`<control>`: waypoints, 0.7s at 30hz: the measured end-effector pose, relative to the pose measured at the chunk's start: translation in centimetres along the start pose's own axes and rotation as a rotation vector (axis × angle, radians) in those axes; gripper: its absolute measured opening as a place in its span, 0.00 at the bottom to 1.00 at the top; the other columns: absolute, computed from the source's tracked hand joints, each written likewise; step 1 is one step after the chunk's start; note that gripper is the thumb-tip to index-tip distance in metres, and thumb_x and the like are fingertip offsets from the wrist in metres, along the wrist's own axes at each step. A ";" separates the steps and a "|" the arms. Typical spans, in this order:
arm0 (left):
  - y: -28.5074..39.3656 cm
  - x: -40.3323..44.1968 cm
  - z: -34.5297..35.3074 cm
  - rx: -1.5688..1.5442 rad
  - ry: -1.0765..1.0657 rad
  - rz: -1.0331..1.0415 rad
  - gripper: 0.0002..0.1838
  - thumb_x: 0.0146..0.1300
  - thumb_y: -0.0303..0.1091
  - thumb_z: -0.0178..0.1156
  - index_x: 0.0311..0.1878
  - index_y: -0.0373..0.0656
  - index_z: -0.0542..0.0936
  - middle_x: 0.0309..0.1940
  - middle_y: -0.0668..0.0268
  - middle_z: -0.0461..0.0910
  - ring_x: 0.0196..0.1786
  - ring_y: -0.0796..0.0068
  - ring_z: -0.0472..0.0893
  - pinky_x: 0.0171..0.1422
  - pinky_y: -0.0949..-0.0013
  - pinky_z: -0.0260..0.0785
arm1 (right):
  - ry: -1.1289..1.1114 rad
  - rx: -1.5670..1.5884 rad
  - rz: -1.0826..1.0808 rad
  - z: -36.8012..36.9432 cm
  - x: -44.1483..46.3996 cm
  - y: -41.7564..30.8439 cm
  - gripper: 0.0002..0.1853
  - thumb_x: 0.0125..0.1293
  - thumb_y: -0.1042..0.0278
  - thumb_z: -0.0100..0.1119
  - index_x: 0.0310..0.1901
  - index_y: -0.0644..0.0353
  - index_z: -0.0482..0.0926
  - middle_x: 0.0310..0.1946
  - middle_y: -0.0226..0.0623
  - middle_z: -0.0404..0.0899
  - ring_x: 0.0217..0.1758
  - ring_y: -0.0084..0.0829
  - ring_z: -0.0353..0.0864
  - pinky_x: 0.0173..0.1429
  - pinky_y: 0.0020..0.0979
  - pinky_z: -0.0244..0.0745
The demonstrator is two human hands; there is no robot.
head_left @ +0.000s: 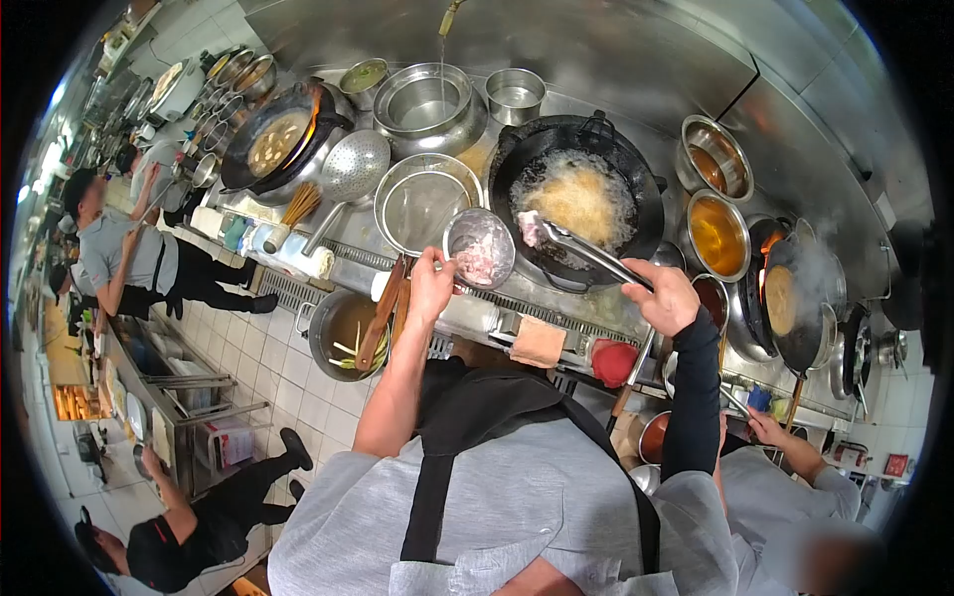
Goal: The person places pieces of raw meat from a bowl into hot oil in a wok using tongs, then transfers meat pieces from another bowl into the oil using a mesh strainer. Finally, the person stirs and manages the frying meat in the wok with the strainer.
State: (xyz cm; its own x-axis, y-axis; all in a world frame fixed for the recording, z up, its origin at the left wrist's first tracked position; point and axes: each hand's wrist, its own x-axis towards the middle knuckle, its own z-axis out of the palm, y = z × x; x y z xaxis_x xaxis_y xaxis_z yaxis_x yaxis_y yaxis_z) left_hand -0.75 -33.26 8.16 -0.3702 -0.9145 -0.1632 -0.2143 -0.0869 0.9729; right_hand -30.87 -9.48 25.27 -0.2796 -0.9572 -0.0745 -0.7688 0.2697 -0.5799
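My left hand (434, 285) grips the rim of a small metal bowl (459, 228), tilted to show pale pink raw pieces (483, 256) inside. In my right hand (664, 296) is a pair of metal tongs (596, 253). The tongs' tips pinch a pinkish-white raw piece (532, 228) at the near left side of a large black wok (648, 164). Inside the wok, oil (576, 194) bubbles hard around a golden foamy patch. Just left of the bowl sits a round strainer (402, 223) over a metal pot.
A perforated skimmer (355, 164) and bamboo brush (301, 204) lie left. Another wok (234, 149) has flames beside it. Bowls of amber liquid (715, 238) stand right, near a smoking wok (810, 298) where a co-worker's hand (767, 427) holds a handle. More people stand left.
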 end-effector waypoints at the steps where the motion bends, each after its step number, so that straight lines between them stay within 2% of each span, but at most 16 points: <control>1: -0.2 0.1 0.0 -0.010 0.003 -0.008 0.09 0.67 0.28 0.62 0.37 0.36 0.71 0.26 0.59 0.80 0.22 0.73 0.81 0.21 0.68 0.75 | -0.022 -0.050 0.021 0.3 0.1 0.6 0.22 0.64 0.63 0.63 0.57 0.64 0.82 0.43 0.60 0.85 0.52 0.57 0.84 0.57 0.47 0.78; 5: 0.2 0.0 0.2 -0.012 -0.029 0.015 0.09 0.68 0.28 0.63 0.37 0.37 0.71 0.26 0.59 0.80 0.22 0.73 0.80 0.22 0.68 0.75 | -0.097 -0.223 0.073 4.7 1.9 4.9 0.22 0.63 0.62 0.63 0.57 0.64 0.81 0.41 0.59 0.85 0.50 0.58 0.84 0.57 0.51 0.78; 7: 1.0 -0.1 0.5 -0.008 -0.049 0.017 0.10 0.68 0.28 0.63 0.37 0.36 0.71 0.27 0.58 0.80 0.22 0.74 0.80 0.23 0.69 0.75 | -0.136 -0.319 0.197 5.7 2.7 4.1 0.23 0.64 0.62 0.63 0.58 0.64 0.80 0.40 0.59 0.85 0.49 0.58 0.84 0.56 0.51 0.78; 10: 2.2 -0.6 0.8 0.004 -0.064 0.070 0.10 0.68 0.28 0.63 0.38 0.36 0.70 0.33 0.55 0.82 0.23 0.74 0.81 0.24 0.69 0.75 | -0.043 -0.215 0.159 4.2 1.8 1.6 0.23 0.64 0.61 0.63 0.57 0.65 0.80 0.40 0.60 0.85 0.48 0.59 0.85 0.56 0.50 0.78; 13: 2.1 -0.7 1.4 -0.064 -0.092 0.165 0.10 0.68 0.28 0.62 0.38 0.36 0.70 0.40 0.53 0.83 0.25 0.73 0.82 0.24 0.69 0.75 | -0.123 -0.088 0.043 2.6 1.5 -1.6 0.23 0.64 0.62 0.63 0.58 0.66 0.79 0.40 0.61 0.85 0.49 0.58 0.85 0.57 0.50 0.78; 16: 2.3 -1.2 1.6 -0.068 -0.167 0.176 0.10 0.68 0.28 0.62 0.38 0.36 0.70 0.45 0.51 0.82 0.26 0.72 0.82 0.24 0.69 0.76 | -0.131 -0.093 0.039 5.2 3.1 -0.1 0.23 0.65 0.62 0.62 0.58 0.67 0.80 0.42 0.63 0.84 0.52 0.58 0.84 0.59 0.49 0.77; 21: 2.3 -1.2 1.2 0.031 -0.101 0.053 0.10 0.68 0.27 0.61 0.38 0.35 0.69 0.38 0.53 0.82 0.27 0.71 0.83 0.23 0.67 0.77 | -0.122 -0.007 -0.034 3.2 2.2 -0.6 0.24 0.63 0.63 0.63 0.58 0.67 0.81 0.46 0.61 0.84 0.53 0.58 0.84 0.60 0.46 0.77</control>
State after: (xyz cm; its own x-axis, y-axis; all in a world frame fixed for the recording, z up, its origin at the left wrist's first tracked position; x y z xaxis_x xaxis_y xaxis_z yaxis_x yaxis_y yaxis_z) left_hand -1.89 -31.91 10.35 -0.4709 -0.8727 -0.1292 -0.2197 -0.0257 0.9752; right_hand -29.22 -12.10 22.83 -0.1817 -0.9713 -0.1536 -0.7804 0.2375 -0.5784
